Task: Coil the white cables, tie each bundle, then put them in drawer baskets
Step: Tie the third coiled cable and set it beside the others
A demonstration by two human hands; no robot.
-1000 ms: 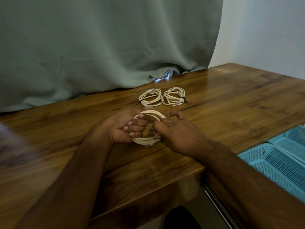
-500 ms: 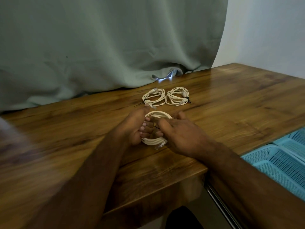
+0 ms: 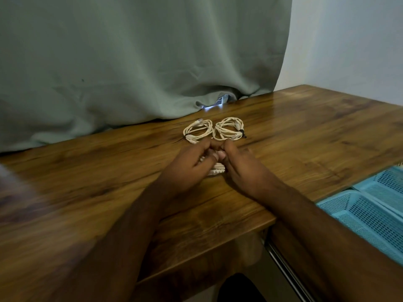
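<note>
Premises appear domestic: a room in a home, or possibly a small office. A wooden table (image 3: 305, 131) with a glossy grain finish serves as the work surface. Directly behind the table hangs a grey-green fabric curtain (image 3: 130, 62), its hem resting on the tabletop. To the right of the curtain stands a plain pale wall (image 3: 349, 40). Below the table's right edge sit light-blue perforated plastic drawer baskets (image 3: 366, 214). No industrial fittings are visible.

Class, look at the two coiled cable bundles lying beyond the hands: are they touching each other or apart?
Touching. The head view shows the left bundle and the right bundle meeting rim to rim at the middle, with no wood of the table visible between them there.
</note>
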